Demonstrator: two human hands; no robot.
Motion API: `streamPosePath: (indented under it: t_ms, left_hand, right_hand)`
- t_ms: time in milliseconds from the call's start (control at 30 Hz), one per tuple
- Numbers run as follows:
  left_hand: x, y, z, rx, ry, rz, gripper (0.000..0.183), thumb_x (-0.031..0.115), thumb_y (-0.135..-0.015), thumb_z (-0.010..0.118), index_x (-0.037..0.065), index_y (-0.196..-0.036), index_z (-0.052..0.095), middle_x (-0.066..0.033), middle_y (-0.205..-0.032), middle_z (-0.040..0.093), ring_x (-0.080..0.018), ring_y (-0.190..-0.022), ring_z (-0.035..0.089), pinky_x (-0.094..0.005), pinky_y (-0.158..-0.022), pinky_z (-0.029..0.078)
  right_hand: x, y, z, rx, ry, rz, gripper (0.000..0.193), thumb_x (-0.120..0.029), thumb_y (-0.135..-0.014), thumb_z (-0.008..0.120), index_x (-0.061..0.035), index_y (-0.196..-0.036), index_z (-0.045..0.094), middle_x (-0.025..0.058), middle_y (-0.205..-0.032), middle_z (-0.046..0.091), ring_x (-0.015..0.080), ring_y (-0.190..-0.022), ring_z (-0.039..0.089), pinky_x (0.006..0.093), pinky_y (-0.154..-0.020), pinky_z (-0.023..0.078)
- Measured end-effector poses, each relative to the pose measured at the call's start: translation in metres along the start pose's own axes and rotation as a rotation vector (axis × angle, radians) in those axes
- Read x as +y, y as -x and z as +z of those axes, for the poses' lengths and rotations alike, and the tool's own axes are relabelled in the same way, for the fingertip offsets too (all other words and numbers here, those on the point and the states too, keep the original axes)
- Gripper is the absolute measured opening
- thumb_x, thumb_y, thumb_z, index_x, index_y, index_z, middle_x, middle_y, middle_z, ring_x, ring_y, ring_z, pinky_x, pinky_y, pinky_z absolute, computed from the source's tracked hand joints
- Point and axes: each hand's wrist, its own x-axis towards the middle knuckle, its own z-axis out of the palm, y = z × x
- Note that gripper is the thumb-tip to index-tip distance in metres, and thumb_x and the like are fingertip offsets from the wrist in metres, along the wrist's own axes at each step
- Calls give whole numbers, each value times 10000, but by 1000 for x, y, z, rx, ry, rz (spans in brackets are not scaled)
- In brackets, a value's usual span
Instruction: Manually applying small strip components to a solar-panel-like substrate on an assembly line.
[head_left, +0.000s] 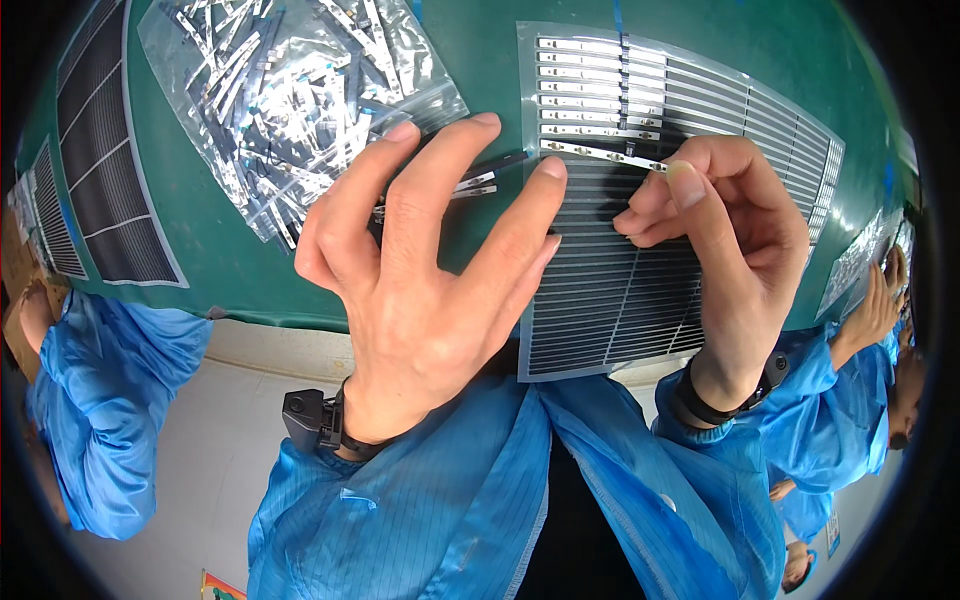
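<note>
My right hand (730, 235) pinches the right end of a thin silver strip (600, 153) and lays it across a slotted black tray (620, 300) on the green table. Several silver strips fill the tray's upper rows (585, 90). My left hand (440, 250) hovers beside the tray's left edge with fingers spread; a few loose strips (478, 182) lie under its fingertips, and whether it grips them is hidden. Both wrists wear black straps over blue sleeves.
A clear plastic bag (290, 90) full of strips lies at the upper left. Another black slotted tray (105, 160) sits at the far left. A person in a blue coat (110, 400) stands left; another person's hand (870, 310) works at the right.
</note>
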Motion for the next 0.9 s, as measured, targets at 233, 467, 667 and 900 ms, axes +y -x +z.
streamPosePath:
  t_ms: [233, 467, 667, 900]
  left_hand:
    - [0, 1, 1, 23, -6, 13, 446, 276, -731, 852, 219, -1171, 807, -61, -1365, 623, -310, -1325, 443, -410, -1134, 282]
    - [0, 0, 3, 15, -36, 30, 474, 276, -762, 828, 218, -1231, 788, -59, -1368, 620, -313, -1317, 442, -407, -1132, 278]
    - [-1, 2, 0, -20, -95, 38, 499, 273, -791, 811, 226, -1285, 761, -44, -1398, 599, -309, -1325, 437, -410, -1131, 262]
    - [4, -2, -1, -30, -118, 14, 512, 266, -791, 814, 219, -1297, 750, -28, -1404, 597, -300, -1327, 437, -415, -1122, 269]
  right_hand:
    - [1, 1, -1, 1, 12, -5, 151, -93, -1045, 591, 44, -1060, 652, 112, -871, 718, 179, -739, 735, 260, -666, 599]
    - [3, 1, 1, 44, -1, 4, 143, -87, -1039, 607, 45, -1055, 657, 112, -857, 717, 170, -703, 728, 252, -639, 597]
    - [-2, 2, 5, 74, 84, 33, 120, -72, -1039, 619, 42, -1039, 657, 88, -831, 702, 112, -632, 671, 212, -557, 522]
    - [-5, 0, 11, 138, 172, 37, 97, -52, -1012, 664, 45, -1026, 662, 63, -771, 685, 79, -591, 637, 201, -532, 496]
